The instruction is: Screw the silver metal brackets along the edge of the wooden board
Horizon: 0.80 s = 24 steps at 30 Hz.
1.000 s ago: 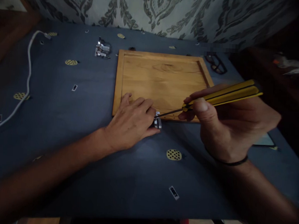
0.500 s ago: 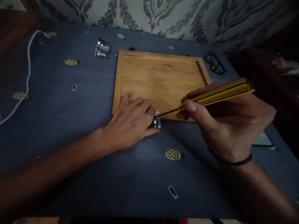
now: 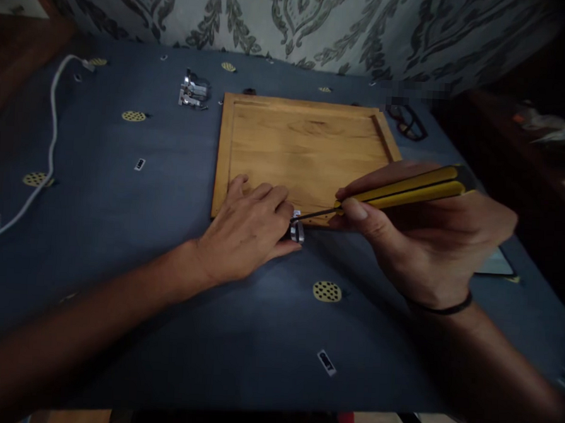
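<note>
A framed wooden panel (image 3: 304, 149) lies flat, and a silver metal hinge (image 3: 297, 231) sits at its front edge. My left hand (image 3: 250, 232) rests over that edge, with its fingers on the wood and its thumb beneath the hinge, pressing it in place. Part of the hinge is hidden behind the fingers. In my right hand (image 3: 428, 232) is a yellow-handled screwdriver (image 3: 407, 186), gripped between thumb and fingers and tilted down to the left. Its thin dark shaft reaches the hinge; the tip's exact contact is too small to make out.
More metal hinges (image 3: 194, 93) lie at the back left on the blue patterned cloth (image 3: 162, 344). A white cable (image 3: 54, 120) runs down the left side. Eyeglasses (image 3: 410, 123) are beyond the panel's right corner, and a flat dark-edged device (image 3: 495, 264) shows behind my right wrist.
My right hand has shifted slightly left and the screwdriver handle has turned and dropped a little at its end. My left hand, the hinge and the panel stay in place.
</note>
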Tool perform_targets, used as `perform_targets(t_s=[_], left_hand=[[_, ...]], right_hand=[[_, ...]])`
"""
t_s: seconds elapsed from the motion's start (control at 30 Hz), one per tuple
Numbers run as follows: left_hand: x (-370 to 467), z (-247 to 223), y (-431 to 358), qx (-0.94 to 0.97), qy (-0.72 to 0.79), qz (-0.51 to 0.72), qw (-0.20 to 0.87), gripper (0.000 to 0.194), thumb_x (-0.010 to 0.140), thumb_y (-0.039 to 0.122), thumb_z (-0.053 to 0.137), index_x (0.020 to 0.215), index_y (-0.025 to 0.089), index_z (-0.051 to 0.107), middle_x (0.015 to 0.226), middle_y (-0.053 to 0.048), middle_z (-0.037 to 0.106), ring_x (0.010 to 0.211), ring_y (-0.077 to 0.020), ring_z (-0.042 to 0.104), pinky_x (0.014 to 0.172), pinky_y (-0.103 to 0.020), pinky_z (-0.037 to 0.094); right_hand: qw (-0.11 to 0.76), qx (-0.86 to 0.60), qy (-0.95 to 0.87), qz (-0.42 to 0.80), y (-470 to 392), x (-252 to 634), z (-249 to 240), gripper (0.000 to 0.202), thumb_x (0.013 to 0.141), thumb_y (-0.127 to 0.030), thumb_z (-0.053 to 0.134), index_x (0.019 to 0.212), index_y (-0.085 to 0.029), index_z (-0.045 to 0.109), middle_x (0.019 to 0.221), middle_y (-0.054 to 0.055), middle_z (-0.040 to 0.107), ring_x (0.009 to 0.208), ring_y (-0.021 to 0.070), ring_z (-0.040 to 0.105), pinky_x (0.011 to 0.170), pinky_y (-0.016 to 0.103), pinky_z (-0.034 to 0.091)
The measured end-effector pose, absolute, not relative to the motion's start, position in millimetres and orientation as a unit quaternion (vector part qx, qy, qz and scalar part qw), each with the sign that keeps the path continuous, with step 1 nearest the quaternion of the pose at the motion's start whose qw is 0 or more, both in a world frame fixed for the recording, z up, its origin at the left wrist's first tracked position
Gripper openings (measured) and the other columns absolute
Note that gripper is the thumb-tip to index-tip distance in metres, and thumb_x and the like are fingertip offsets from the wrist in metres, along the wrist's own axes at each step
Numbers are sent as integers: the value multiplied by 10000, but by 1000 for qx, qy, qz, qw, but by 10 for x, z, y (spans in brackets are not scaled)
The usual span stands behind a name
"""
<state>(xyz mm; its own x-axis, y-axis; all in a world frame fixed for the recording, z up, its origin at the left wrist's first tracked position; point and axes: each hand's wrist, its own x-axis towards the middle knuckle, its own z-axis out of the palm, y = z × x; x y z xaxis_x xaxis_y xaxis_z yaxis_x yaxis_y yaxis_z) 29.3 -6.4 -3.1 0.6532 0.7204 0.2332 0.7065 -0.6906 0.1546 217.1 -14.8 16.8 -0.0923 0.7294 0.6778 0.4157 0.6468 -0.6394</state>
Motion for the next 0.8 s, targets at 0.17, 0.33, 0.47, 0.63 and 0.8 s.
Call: perform_targets(t_s=[0.17,0.33,0.47,0.63,0.8], left_hand=[[291,-21,-71,908,396,136,30,314,909,407,684,1029,116,688,1029,-111,688,1026,-293,644,1057,-557,380],[292,-14,-68,907,398,130,33,331,910,411,683,1044,109,690,1031,-122,685,1037,-301,643,1064,-568,374],[292,-21,-65,908,397,132,31,311,915,406,672,1023,115,692,1014,-116,684,1012,-292,637,1051,-556,375],[287,-33,-63,908,395,137,27,311,920,407,665,1024,114,687,1003,-111,679,1004,-285,631,1045,-544,370],[281,-30,-66,909,395,131,33,334,913,420,675,1034,109,688,1035,-120,679,1020,-293,629,1047,-544,371]], right_hand=[[542,-362,-747,132,-128,2185,163,163,731,-86,812,788,-216,730,780,-12,740,657,118,681,557,235,571],[545,-374,-740,125,-101,2186,155,142,709,-102,839,752,-190,737,738,-8,739,605,101,668,530,205,553],[556,-373,-735,103,-86,2192,160,127,714,-145,850,686,-198,738,676,-9,721,548,84,635,481,177,534],[562,-383,-727,101,-105,2184,155,109,728,-163,845,710,-199,743,694,-4,721,543,87,649,461,182,525],[611,-401,-675,99,-132,2156,152,22,794,-190,778,813,-202,777,719,14,710,531,122,655,403,237,497]])
